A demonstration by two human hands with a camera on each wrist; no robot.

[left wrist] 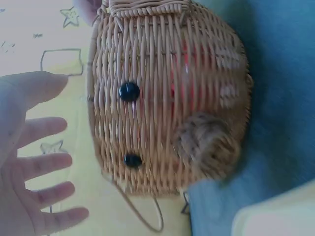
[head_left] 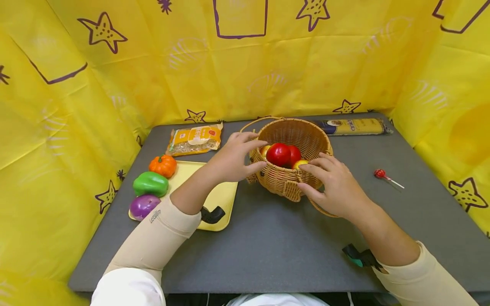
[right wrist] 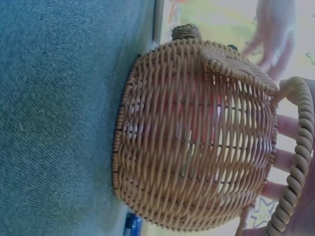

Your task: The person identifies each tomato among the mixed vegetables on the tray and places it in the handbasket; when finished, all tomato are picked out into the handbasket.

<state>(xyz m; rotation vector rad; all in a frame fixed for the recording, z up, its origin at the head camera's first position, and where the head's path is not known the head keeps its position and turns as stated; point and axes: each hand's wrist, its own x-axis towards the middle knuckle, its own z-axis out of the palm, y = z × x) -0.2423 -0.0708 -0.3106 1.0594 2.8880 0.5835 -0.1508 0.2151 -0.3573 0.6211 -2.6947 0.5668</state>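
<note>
A wicker basket [head_left: 276,182] stands on the grey table, with red fruits [head_left: 278,154] and a yellow fruit [head_left: 300,164] inside. Two black button eyes [left wrist: 129,92] and a woven knob [left wrist: 209,147] show on its side in the left wrist view. My left hand [head_left: 238,158] hovers by the left of the rim, fingers spread and apart from the wicker. At the right rim, my right hand [head_left: 338,187] has its fingers loosely extended over the edge; whether they touch it I cannot tell. A twisted handle [right wrist: 295,172] hangs beside that hand.
Left of the basket lies a yellow tray [head_left: 220,204], with a purple eggplant [head_left: 143,206], a green pepper [head_left: 151,183] and an orange pumpkin [head_left: 163,165] along its left side. Behind are an orange bag [head_left: 196,139] and a pasta pack [head_left: 354,126]. A lollipop [head_left: 380,173] lies right.
</note>
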